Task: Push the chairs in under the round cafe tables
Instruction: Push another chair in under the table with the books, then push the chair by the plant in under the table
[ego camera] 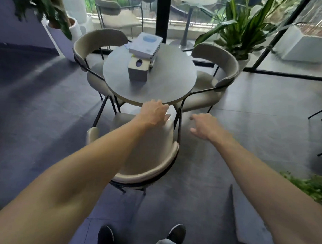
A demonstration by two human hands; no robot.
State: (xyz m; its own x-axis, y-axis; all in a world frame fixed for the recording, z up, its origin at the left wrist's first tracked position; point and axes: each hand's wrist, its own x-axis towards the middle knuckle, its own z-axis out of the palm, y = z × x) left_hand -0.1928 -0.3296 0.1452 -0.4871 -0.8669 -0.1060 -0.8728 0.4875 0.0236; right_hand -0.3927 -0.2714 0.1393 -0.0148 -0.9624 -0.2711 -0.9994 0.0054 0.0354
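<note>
- Grey tiled floor (249, 126), café corner beside glazed walls, potted plants (243, 31) at the back and sides.
- Round table (158, 88), grey top; books (145, 45) stacked at its far edge, tissue box (138, 69) just in front of them near the centre.
- Near chair (151, 155), cream seat, curved backrest toward the person, front of seat just short of the table's near edge; judged not yet pushed in. Its front-to-back axis points roughly at the table, skewed slightly.
- Left chair (97, 44) and right chair (219, 63), seats partly tucked under the table's side edges.
- Left hand (155, 112), stretched over the near chair's seat by the table's near edge, fingers loosely spread, gripping nothing visible; contact with the seat cannot be told.
- Right hand (204, 126), in the air to the right of the chair, fingers apart, empty. Backrest lies below and behind both hands; the left is nearer the chair.
</note>
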